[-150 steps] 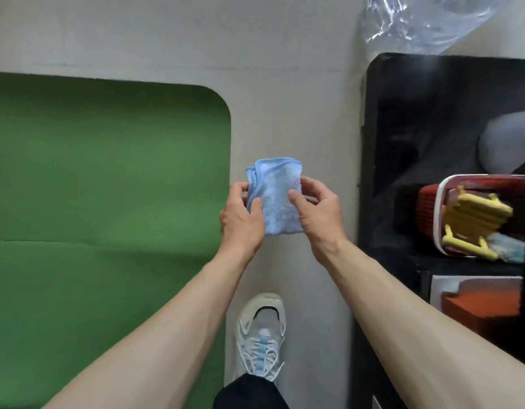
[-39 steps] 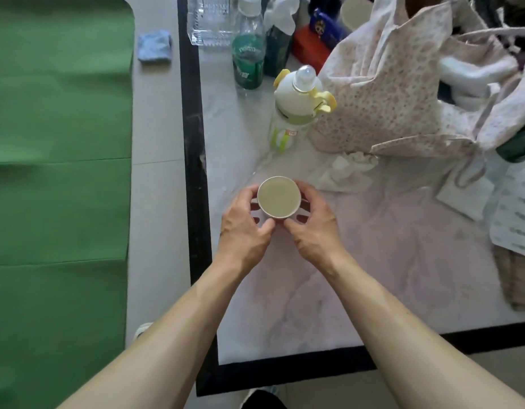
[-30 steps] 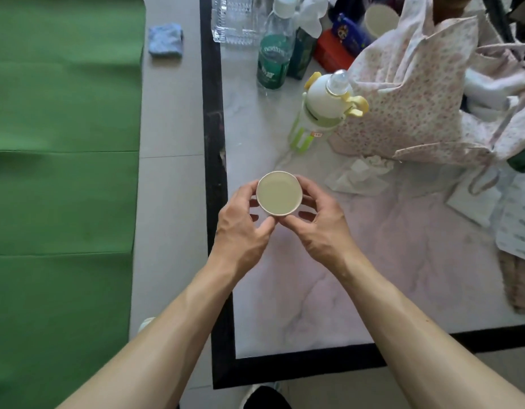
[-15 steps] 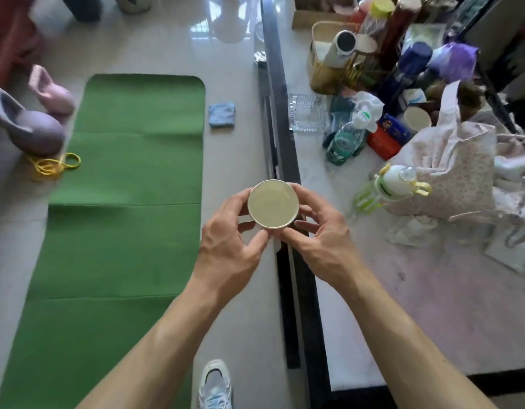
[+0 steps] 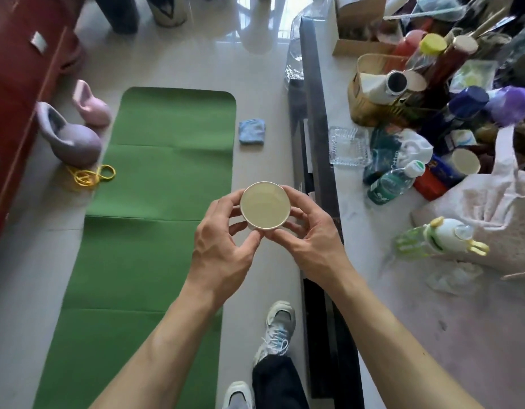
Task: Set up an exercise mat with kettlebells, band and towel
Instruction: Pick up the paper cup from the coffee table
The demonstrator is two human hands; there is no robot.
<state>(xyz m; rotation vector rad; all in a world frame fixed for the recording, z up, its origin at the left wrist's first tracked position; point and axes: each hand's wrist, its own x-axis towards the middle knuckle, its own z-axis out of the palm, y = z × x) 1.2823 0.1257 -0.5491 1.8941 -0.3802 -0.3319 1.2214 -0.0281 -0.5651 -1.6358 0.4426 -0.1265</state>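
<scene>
A green exercise mat [image 5: 155,202] lies unrolled on the tiled floor. Left of its far end stand a purple kettlebell [image 5: 71,137] and a smaller pink kettlebell [image 5: 90,104], with a yellow band [image 5: 90,175] coiled on the floor in front of them. A folded blue towel [image 5: 252,131] lies on the floor right of the mat's far corner. My left hand [image 5: 223,246] and my right hand [image 5: 311,231] together hold a pale paper cup [image 5: 265,205] seen from above, over the floor strip between mat and table.
A marble table with a black edge [image 5: 320,160] runs along the right, crowded with bottles, a glass ashtray [image 5: 347,146], a basket, a floral cloth bag [image 5: 491,208] and a baby bottle [image 5: 438,237]. A red cabinet [image 5: 22,84] stands at left. My shoes [image 5: 277,329] are on the floor below.
The towel was set down on the floor beside the mat. Both hands picked up the cup from the table and carried it left, off the table edge; the view lifted toward the mat.
</scene>
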